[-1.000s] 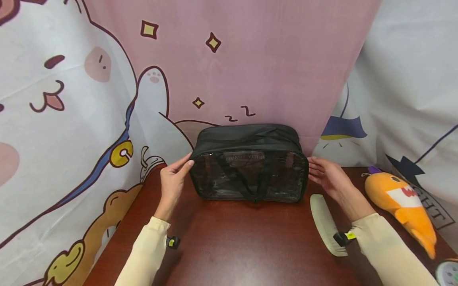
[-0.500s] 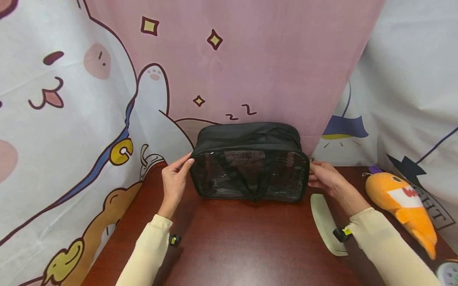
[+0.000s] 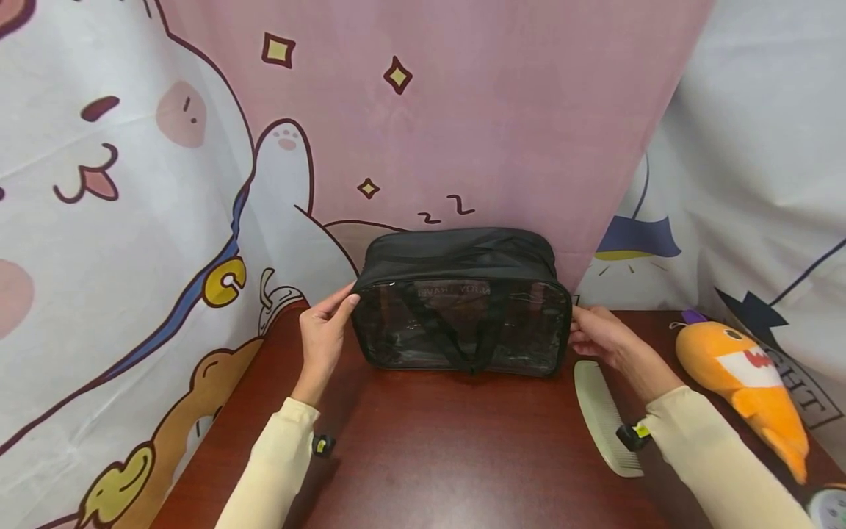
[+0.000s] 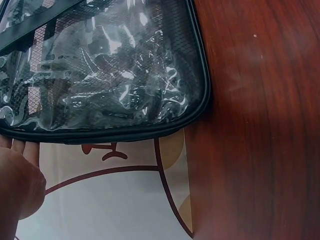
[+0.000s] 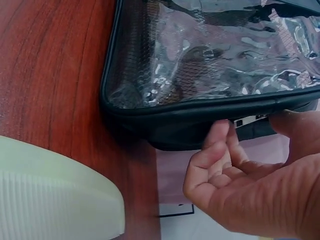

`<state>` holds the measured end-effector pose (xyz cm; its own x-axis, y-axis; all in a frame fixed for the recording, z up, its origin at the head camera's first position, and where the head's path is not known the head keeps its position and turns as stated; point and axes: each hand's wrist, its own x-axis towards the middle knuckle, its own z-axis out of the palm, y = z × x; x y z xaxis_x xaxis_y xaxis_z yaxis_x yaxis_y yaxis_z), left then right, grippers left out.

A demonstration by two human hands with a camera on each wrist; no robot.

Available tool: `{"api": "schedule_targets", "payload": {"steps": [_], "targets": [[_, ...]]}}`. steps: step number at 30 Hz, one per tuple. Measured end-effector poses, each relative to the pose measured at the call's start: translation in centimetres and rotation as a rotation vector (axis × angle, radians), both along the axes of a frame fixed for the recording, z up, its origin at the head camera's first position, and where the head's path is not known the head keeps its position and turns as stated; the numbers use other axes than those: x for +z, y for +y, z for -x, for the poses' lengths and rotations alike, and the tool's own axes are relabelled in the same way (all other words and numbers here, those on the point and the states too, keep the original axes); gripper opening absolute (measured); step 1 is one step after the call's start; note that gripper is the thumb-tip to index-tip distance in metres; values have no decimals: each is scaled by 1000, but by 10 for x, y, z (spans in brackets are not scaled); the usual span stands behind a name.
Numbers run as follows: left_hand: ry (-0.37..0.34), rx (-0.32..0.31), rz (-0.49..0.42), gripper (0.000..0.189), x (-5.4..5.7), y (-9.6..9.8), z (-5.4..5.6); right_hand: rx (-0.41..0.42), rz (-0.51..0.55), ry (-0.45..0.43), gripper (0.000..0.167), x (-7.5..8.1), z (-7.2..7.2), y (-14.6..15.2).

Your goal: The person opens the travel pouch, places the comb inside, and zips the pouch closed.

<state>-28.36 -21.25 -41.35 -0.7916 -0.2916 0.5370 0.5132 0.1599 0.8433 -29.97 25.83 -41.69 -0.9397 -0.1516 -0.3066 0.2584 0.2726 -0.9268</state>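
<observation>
head view: black bag [image 3: 463,305] between left fingers [image 3: 343,307], right fingers [image 3: 584,320]

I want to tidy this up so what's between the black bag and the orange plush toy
Between the black bag and orange plush toy, the head view shows the right hand at the bag's side, its sleeve and wrist camera, and the pale comb.

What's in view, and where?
table: 1, reddish brown, lower middle
bag: 1, black with clear front, on the table
comb: 1, pale green, right of bag
stuffed toy: 1, mostly orange, far right
round thing: 1, whitish, bottom right corner
backdrop: 1, pink and white, around the table
gadgets: 2, black, at the wrists
sleeves: 2, cream, lower left and right
left hand: 1, bare, pinching the bag's left edge
right hand: 1, bare, at the bag's right end
</observation>
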Motion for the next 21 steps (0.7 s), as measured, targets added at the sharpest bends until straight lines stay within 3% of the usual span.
{"api": "schedule_targets", "payload": {"steps": [6, 12, 16, 21], "targets": [[10, -4, 15, 26, -1, -1, 2, 32, 125, -3, 30, -4, 1, 1], [21, -23, 10, 26, -2, -2, 2, 44, 226, 71, 31, 2, 2, 4], [21, -36, -2, 27, -3, -3, 3, 40, 209, 103, 36, 14, 3, 4], [8, -30, -4, 28, -1, -3, 2, 43, 206, 129, 32, 40, 6, 5]]}}
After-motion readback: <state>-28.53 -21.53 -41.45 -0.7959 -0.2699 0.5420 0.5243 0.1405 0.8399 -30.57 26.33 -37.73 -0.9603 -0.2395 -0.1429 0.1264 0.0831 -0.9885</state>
